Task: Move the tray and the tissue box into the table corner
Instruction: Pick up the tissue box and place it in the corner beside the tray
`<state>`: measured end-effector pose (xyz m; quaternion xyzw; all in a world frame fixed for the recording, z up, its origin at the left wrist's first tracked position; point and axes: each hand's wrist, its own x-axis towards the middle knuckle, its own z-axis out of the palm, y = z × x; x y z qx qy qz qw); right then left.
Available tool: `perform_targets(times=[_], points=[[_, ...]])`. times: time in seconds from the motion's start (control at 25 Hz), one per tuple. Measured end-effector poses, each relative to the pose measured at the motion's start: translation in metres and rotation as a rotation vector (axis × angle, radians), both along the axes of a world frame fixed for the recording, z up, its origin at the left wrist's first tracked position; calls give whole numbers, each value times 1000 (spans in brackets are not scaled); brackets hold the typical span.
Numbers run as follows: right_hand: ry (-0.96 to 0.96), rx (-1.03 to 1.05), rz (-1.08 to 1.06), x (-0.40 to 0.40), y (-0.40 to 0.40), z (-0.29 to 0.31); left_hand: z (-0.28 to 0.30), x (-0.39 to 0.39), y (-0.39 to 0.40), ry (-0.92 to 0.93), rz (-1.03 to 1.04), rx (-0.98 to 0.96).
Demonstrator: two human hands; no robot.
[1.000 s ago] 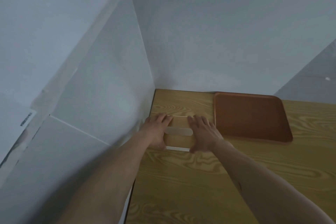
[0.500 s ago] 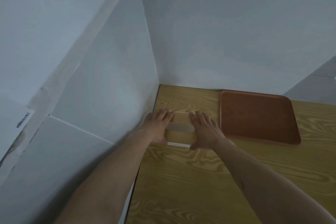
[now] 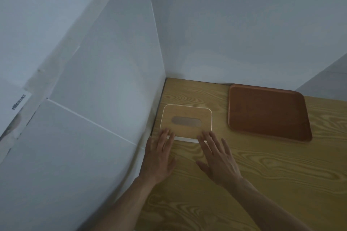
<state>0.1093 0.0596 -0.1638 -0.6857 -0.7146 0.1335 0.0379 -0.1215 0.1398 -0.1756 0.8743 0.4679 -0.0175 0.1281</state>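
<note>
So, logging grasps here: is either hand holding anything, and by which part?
Nothing is held. Both the left hand and right hand lie flat and open, fingertips at the tissue box's near edge.

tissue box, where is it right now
In the head view the tissue box sits on the wooden table near its far-left corner, beside the left wall, left of the brown tray.

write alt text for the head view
Two open hands, left and right, rest fingertips at the near edge of a tissue box beside the left wall on a wooden table. A brown tray lies to its right.
</note>
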Motion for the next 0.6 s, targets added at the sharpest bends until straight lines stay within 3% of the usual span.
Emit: perform_targets(times=[0.6], points=[[71, -122, -35, -3, 31, 8, 14, 30, 24, 120, 53, -37]])
